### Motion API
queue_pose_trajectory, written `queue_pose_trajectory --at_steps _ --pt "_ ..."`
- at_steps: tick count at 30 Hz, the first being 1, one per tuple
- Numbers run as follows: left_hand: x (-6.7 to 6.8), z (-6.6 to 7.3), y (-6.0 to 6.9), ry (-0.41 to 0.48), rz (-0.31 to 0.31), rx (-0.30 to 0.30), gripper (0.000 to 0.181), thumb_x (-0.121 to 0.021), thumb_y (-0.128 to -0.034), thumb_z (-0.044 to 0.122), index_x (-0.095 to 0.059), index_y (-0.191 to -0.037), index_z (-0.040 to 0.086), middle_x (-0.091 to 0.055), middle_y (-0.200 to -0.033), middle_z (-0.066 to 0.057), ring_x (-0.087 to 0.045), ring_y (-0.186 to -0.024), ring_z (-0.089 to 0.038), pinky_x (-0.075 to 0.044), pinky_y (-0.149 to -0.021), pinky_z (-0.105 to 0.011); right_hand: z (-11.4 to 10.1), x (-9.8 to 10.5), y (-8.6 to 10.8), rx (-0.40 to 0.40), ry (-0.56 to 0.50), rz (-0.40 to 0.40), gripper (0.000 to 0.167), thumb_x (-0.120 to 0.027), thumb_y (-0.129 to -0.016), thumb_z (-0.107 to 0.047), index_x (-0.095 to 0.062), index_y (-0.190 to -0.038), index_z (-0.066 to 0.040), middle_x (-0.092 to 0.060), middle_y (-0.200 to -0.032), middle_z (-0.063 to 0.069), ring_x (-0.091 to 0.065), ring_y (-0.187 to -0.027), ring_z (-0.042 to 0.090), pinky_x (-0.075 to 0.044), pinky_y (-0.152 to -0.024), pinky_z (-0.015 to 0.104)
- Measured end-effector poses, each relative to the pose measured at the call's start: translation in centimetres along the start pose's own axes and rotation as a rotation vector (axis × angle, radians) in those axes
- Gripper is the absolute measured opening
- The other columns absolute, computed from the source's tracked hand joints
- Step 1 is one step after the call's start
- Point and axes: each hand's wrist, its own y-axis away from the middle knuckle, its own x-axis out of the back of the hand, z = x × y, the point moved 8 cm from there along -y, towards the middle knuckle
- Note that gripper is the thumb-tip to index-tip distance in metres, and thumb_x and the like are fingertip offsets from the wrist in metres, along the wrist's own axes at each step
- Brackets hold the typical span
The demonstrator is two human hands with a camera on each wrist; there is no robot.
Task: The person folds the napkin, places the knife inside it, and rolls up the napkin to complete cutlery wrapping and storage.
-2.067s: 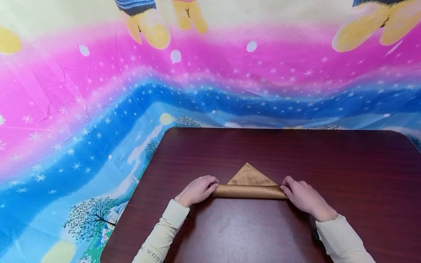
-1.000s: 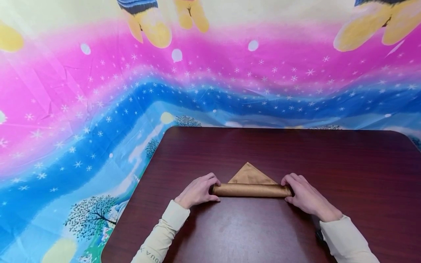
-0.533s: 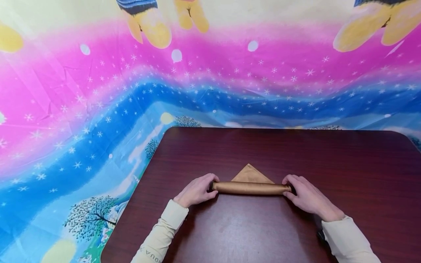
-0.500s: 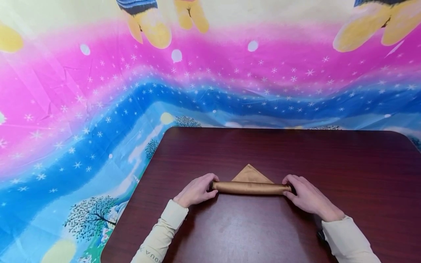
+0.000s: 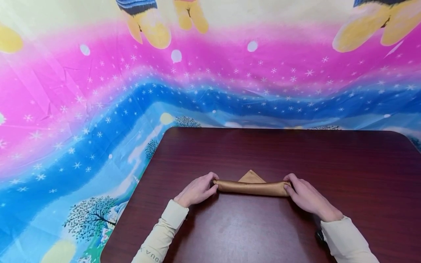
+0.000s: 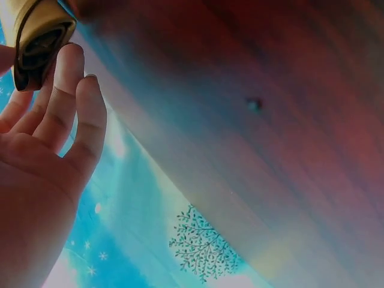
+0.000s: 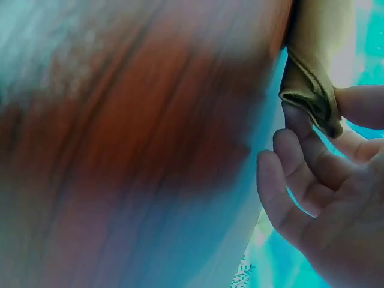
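A shiny gold-brown cloth [image 5: 251,188], rolled into a tube, lies crosswise between my two hands in the head view. One flat pointed corner [image 5: 251,176] sticks out from its far side. My left hand [image 5: 197,189] pinches the tube's left end between thumb and fingers; the layered end of the rolled cloth [image 6: 45,45] shows in the left wrist view. At the other end my right hand [image 5: 307,195] pinches the cloth, with the thumb on the near side. There the gathered end of the cloth [image 7: 312,90] looks squeezed and folded in the right wrist view.
The dark red-brown wooden table [image 5: 296,153] has rounded far corners. Behind it and to its left hangs a printed backdrop [image 5: 210,80] in pink and blue with snowflakes and trees. A dark band [image 5: 319,236] sits at the right wrist, by the cream sleeve.
The cloth has been rolled further away from me, and its exposed triangle has shrunk to a small tip. Both hands now pinch the tube's ends, which look more squeezed.
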Motion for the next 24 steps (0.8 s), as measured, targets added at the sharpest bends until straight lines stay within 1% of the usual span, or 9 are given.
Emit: queue_pose_trajectory --at_steps 6,9,13,16,19,22,24 --pt "-0.19 -0.17 -0.14 0.003 -0.014 0.020 0.019 -0.052 -0.0960 0.025 -0.058 -0.112 0.017 -0.058 -0.081 0.012 -0.048 -0.063 -0.002 -0.040 -0.060 -0.017 -0.02 -0.34 0.01 -0.026 -0.016 -0.030 0.018 -0.048 -0.101 -0.020 -0.052 -0.113 -0.007 -0.052 -0.074 -0.004 -0.048 -0.068 0.011 -0.039 -0.063 0.030" --pt "-0.20 -0.17 -0.21 -0.004 -0.016 0.025 0.020 -0.050 -0.0969 0.025 -0.060 -0.111 0.016 -0.059 -0.081 0.011 -0.050 -0.065 -0.002 -0.041 -0.062 -0.018 -0.03 -0.35 -0.03 -0.031 -0.010 -0.026 0.017 -0.049 -0.100 -0.019 -0.052 -0.112 -0.006 -0.056 -0.077 -0.003 -0.051 -0.068 0.012 -0.041 -0.062 0.032" --pt "-0.23 -0.10 -0.24 -0.014 -0.018 0.021 0.020 -0.049 -0.0981 0.024 -0.063 -0.109 0.016 -0.062 -0.085 0.009 -0.053 -0.069 -0.003 -0.045 -0.066 -0.019 -0.06 -0.35 -0.02 -0.035 0.005 -0.029 0.018 -0.051 -0.099 -0.016 -0.052 -0.112 -0.005 -0.060 -0.080 -0.001 -0.054 -0.069 0.012 -0.042 -0.062 0.032" --pt "-0.28 -0.13 -0.27 -0.029 -0.017 0.020 0.021 -0.049 -0.0986 0.025 -0.065 -0.107 0.015 -0.065 -0.089 0.007 -0.055 -0.074 -0.003 -0.047 -0.070 -0.021 -0.07 -0.35 0.01 -0.043 0.011 -0.038 0.019 -0.052 -0.098 -0.016 -0.052 -0.113 -0.004 -0.059 -0.077 -0.001 -0.053 -0.067 0.013 -0.041 -0.061 0.032" --pt "-0.33 -0.21 -0.27 -0.052 -0.015 0.022 0.022 -0.048 -0.0994 0.026 -0.065 -0.108 0.015 -0.067 -0.096 0.006 -0.059 -0.081 -0.005 -0.050 -0.077 -0.025 -0.05 -0.39 0.01 -0.057 0.016 -0.048 0.020 -0.051 -0.097 -0.016 -0.053 -0.113 -0.005 -0.056 -0.072 -0.002 -0.051 -0.065 0.013 -0.041 -0.061 0.032" --pt "-0.37 -0.25 -0.22 -0.076 -0.015 0.023 0.025 -0.047 -0.1004 0.028 -0.066 -0.109 0.015 -0.068 -0.102 0.005 -0.062 -0.090 -0.007 -0.051 -0.084 -0.028 -0.03 -0.38 0.02 -0.061 0.028 -0.041 0.017 -0.052 -0.097 -0.016 -0.054 -0.110 -0.006 -0.054 -0.070 -0.003 -0.050 -0.064 0.013 -0.041 -0.060 0.033" --pt "-0.37 -0.22 -0.16 -0.090 -0.012 0.021 0.025 -0.046 -0.1009 0.028 -0.066 -0.110 0.015 -0.068 -0.102 0.005 -0.063 -0.092 -0.008 -0.051 -0.084 -0.029 0.00 -0.32 -0.01 -0.062 0.034 -0.030 0.013 -0.053 -0.097 -0.017 -0.056 -0.106 -0.007 -0.054 -0.070 -0.004 -0.051 -0.064 0.013 -0.041 -0.060 0.032"
